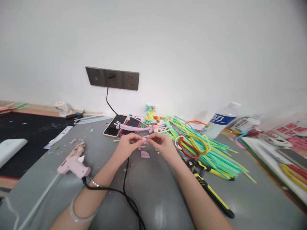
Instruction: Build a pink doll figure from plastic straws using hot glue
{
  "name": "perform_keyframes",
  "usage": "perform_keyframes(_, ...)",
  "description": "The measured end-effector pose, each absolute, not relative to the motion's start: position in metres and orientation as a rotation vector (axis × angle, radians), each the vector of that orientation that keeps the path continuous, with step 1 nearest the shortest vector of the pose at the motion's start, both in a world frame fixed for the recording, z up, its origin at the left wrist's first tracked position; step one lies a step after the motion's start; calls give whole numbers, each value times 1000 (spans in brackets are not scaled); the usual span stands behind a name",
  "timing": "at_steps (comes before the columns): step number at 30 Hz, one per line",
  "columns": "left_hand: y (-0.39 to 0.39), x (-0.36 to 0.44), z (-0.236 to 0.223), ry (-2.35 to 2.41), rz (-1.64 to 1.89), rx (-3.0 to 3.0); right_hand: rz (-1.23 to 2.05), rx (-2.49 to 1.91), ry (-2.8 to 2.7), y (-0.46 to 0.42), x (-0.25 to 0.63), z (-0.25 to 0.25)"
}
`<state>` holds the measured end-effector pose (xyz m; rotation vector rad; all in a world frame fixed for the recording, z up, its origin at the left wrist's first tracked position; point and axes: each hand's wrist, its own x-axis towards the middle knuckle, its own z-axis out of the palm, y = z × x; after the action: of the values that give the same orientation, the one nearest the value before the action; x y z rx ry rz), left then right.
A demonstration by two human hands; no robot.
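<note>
My left hand and my right hand meet near the middle of the grey mat. Their fingertips pinch a small pale pink fuzzy piece between them, too small to make out its exact shape. Just below it lies a pink fuzzy scrap. Behind the hands, a bundle of pink pipe cleaners stretches across two phones. To the left rests a pink hot glue gun, its cord passing over my left wrist. Right of my hands are many green and yellow pipe cleaners.
Yellow-and-black pliers and a yellow-and-black utility knife lie at the right. A plastic bottle stands behind. A small colourful pipe cleaner figure is by the wall. A black cable runs from the wall sockets.
</note>
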<state>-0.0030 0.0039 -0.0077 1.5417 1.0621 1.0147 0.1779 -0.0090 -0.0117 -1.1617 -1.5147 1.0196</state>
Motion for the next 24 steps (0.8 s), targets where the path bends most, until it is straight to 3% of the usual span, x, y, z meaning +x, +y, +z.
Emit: perform_keyframes(24,6,-4,-11,1062,1089,1577,959,-1195,-1455,-11,170,-13)
